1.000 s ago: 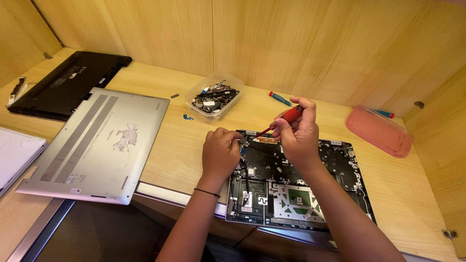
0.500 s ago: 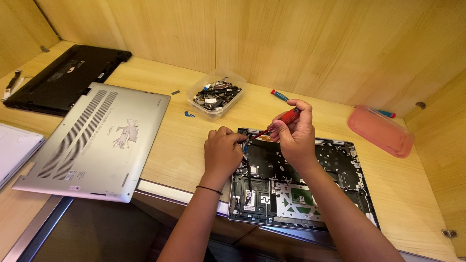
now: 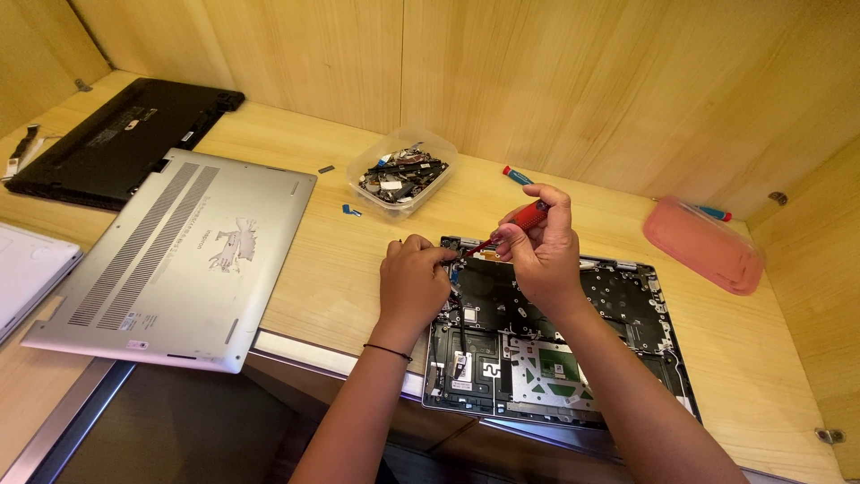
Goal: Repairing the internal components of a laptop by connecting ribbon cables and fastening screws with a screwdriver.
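Opened laptop chassis (image 3: 573, 341): at 5 o'clock of the frame, flat on the wooden desk (image 3: 340, 260), near edge overhanging the desk front; bare circuit boards, dark keyboard backing and trackpad plate exposed.

Right hand (image 3: 542, 246): over the chassis's far left corner, at 12 o'clock of the chassis; fingers curled, pinching the red-handled screwdriver (image 3: 520, 221) between thumb and fingertips. Shaft slanted down toward 8 o'clock, tip at the corner of the chassis; exact contact too small to tell.

Left hand (image 3: 412, 282): at 9 o'clock of the right hand, just beside it; fingers bent and pressed down at the chassis's left edge, fingertips close to the screwdriver tip. Whether anything pinched between them: cannot tell. Thin black band on the wrist.

Clear plastic tub (image 3: 403, 172): at 11 o'clock of the hands, filled with small dark parts. Small blue piece (image 3: 350, 211) on the desk just at its 7 o'clock.

Silver bottom cover (image 3: 179, 260): at 9 o'clock of the hands, lying vent slots up, well apart from the chassis.

Black laptop (image 3: 116, 139): at 10 o'clock, far left corner of the desk.

Pink case (image 3: 703, 244): at 2 o'clock of the hands, by the wall.

Second blue-and-red tool (image 3: 517, 174): at 12 o'clock of the right hand, lying on the desk.
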